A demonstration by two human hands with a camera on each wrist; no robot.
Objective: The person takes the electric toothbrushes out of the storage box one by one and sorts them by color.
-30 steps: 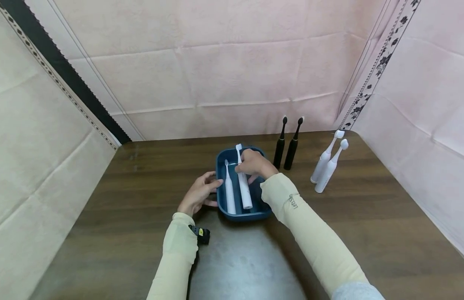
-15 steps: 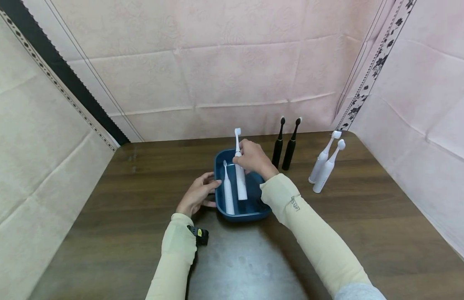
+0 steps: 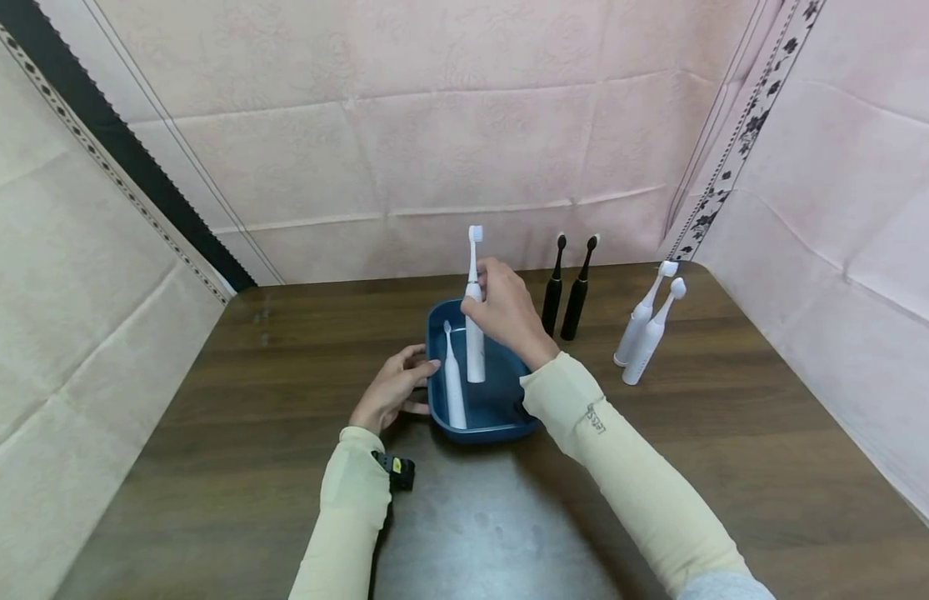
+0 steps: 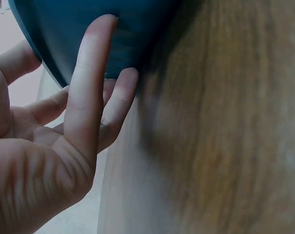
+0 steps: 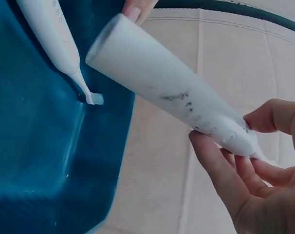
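My right hand (image 3: 505, 310) pinches a white electric toothbrush (image 3: 475, 346) near the top of its handle, between thumb and fingertips. The brush is held head up over the blue bin (image 3: 501, 435); its base and handle buttons show large in the right wrist view. A second white electric toothbrush (image 3: 453, 387) lies inside, along the bin's left wall. My left hand (image 3: 392, 387) rests against the bin's left side. In the left wrist view, its fairly straight fingers (image 4: 86, 83) touch the bin's outer wall.
Two black electric toothbrushes (image 3: 575, 308) stand upright behind the bin, to its right. Farther right, two more white electric toothbrushes (image 3: 646, 350) stand side by side on the wooden table (image 3: 284, 467). Light fabric panels (image 3: 434, 158) enclose the table's back and sides.
My right hand has lifted the white electric toothbrush up out of the bin's bottom, bringing it more upright. My left hand stays at the bin's left side.
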